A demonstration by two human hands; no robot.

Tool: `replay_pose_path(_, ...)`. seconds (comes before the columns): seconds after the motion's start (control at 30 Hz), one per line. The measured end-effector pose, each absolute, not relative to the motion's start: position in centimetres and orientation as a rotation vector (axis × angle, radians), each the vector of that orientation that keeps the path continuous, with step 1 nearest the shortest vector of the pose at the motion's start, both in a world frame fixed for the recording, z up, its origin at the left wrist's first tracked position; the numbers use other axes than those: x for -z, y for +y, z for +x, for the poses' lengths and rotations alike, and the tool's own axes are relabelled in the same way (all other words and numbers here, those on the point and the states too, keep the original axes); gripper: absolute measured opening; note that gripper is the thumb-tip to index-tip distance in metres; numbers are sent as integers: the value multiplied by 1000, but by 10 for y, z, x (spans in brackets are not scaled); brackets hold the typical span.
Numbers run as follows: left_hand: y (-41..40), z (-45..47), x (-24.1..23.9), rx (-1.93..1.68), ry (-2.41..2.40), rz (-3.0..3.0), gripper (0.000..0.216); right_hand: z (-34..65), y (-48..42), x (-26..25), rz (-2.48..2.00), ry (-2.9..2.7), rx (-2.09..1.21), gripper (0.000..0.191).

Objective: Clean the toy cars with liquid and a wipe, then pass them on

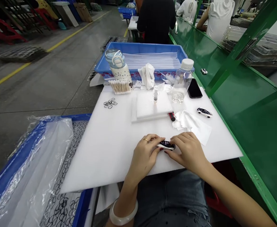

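My left hand (146, 150) and my right hand (188, 149) meet over the near part of the white foam board (110, 148), both pinching a small dark and white toy car body (167, 145) between their fingertips. The left hand wears a ring and a pale bangle on the wrist. A second small toy car (204, 112) lies on the board to the right. A crumpled white cloth (190, 124) rests just beyond my right hand.
A white foam block (150, 107) with a small syringe-like applicator (155, 95), cotton swabs (120, 86), a clear bottle (182, 81), a drinking bottle (118, 64), a phone (194, 88), small black rings (110, 103), blue trays (143, 50), a green conveyor (252, 113). Other people sit ahead.
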State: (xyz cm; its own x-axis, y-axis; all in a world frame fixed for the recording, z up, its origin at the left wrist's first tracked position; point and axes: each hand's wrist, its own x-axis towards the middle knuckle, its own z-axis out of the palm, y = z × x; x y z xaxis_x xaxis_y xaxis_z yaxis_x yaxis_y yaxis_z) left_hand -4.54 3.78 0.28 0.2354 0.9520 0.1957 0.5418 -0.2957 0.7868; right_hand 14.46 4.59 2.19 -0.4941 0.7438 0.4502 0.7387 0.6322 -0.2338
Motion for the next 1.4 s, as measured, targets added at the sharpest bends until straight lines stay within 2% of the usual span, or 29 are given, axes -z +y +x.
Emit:
replay_pose_path(0.13,35,-49,-4,-945,1369,1886,33,135,48,-25,-1129,-2439,-286,34)
replay_pose_path(0.27,31,-51,-4,-934,1428,1895,39,181,59,-28,-1233,-2216,-242,42)
replay_pose_path(0.33,30,-50,-1,-920,1453,1944,36,238,64,-29,-1506,-1949,-141,48)
replay_pose_path(0.43,30,-49,3,-925,1445,2061,28,338,62,-28,-2146,-1540,125,59)
replay_pose_path(0.53,31,-47,5,-932,1441,2126,26,409,51,-23,-2671,-1376,87,64)
replay_pose_path(0.63,31,-46,4,-927,1449,2136,27,424,49,-20,-2863,-1305,-26,58)
replay_pose_path(0.77,29,-46,2,-917,1463,2138,26,373,79,-23,-2457,-1562,33,52)
replay_pose_path(0.9,28,-45,3,-900,1482,2147,27,307,120,-24,-1964,-1940,-178,53)
replay_pose_path(1.0,27,-44,3,-898,1479,2169,27,287,138,-27,-2049,-2022,-103,54)
replay_pose_path(1.17,28,-44,7,-894,1493,2189,32,277,140,-34,-2017,-2011,-15,33)
replay_pose_path(1.3,25,-47,14,-1003,1543,2200,59,224,113,-36,-1418,-2155,-190,30)
replay_pose_path(1.4,19,-49,19,-1134,1540,2225,63,172,92,-35,-915,-2486,-497,36)
